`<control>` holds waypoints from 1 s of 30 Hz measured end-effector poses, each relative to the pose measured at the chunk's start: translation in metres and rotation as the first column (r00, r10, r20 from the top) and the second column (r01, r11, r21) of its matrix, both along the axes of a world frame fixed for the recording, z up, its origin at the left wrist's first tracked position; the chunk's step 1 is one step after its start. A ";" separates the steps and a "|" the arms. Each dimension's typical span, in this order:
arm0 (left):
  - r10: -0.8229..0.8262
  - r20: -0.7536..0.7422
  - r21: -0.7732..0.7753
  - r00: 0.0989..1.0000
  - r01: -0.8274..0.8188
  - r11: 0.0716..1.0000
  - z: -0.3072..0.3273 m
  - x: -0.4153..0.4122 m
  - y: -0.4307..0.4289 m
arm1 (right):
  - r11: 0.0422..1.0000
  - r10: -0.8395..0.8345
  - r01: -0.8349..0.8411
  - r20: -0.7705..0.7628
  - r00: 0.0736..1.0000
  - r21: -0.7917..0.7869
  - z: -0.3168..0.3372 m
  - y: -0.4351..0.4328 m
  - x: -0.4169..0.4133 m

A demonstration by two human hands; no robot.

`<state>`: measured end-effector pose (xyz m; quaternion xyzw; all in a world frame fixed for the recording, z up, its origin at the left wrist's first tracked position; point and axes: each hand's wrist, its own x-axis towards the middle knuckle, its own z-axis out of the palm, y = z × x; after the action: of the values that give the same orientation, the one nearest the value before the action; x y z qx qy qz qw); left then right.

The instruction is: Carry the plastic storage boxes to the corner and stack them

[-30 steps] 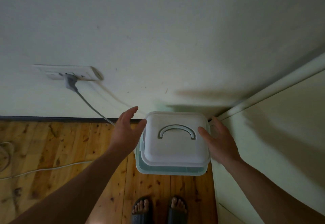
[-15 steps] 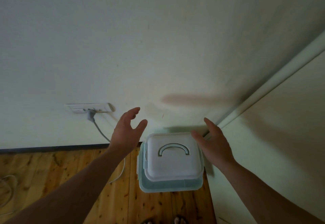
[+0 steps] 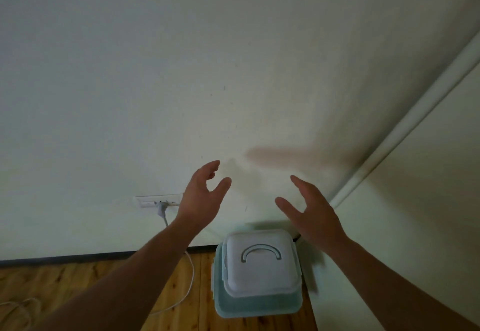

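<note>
The left hand [image 3: 201, 195] and the right hand [image 3: 315, 213] hang in the air holding nothing, fingers spread and loosely bent, palms facing each other. At 6 o'clock from them, untouched, the white-lidded box [image 3: 259, 263] sits on the larger teal box [image 3: 257, 306], on the wooden floor [image 3: 78, 291] in the corner. At 9 o'clock of the left hand is a socket [image 3: 155, 200], its cord [image 3: 191, 276] trailing to the floor.

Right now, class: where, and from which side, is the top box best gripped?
Probably by its left and right edges together, coming from above: the top box sits level on the lower box in the corner, and its handle lies flat on top.
</note>
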<state>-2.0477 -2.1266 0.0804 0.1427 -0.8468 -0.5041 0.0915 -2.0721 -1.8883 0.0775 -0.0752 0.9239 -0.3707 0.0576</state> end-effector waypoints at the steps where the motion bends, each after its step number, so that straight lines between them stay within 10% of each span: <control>1: -0.010 -0.003 -0.002 1.000 0.010 1.000 0.009 0.002 -0.001 | 1.000 -0.004 0.004 -0.003 1.000 -0.009 0.009 0.000 0.003; 30: -0.168 -0.192 0.115 0.967 0.193 0.975 0.223 0.101 0.080 | 0.968 -0.135 0.095 -0.163 0.977 -0.231 0.221 0.060 0.131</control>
<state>-1.9472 -2.0461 0.3032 0.0242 -0.8091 -0.5763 0.1120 -1.9415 -1.8287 0.2985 -0.0599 0.8810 -0.4661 -0.0552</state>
